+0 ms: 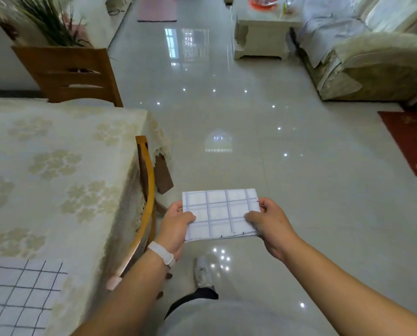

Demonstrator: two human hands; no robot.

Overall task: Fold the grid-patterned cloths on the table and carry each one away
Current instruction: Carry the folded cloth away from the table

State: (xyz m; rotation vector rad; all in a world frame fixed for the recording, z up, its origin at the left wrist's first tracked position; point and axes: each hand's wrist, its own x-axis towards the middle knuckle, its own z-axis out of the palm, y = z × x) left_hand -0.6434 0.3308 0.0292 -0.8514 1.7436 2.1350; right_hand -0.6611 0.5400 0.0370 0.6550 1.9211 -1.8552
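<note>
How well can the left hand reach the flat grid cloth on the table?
Probably not yet. The left hand grips the folded cloth with the right hand, over the floor. The flat cloth lies uncovered on the table beside that arm; once freed, it likely could.

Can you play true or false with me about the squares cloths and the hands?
1. The left hand and right hand both hold the folded cloth. True.
2. The folded cloth lies on the table. False: it is held over the floor, beside the table.
3. Another grid cloth lies on the table. True.
4. The white band is on the right wrist. False: it is on the left wrist.
</note>
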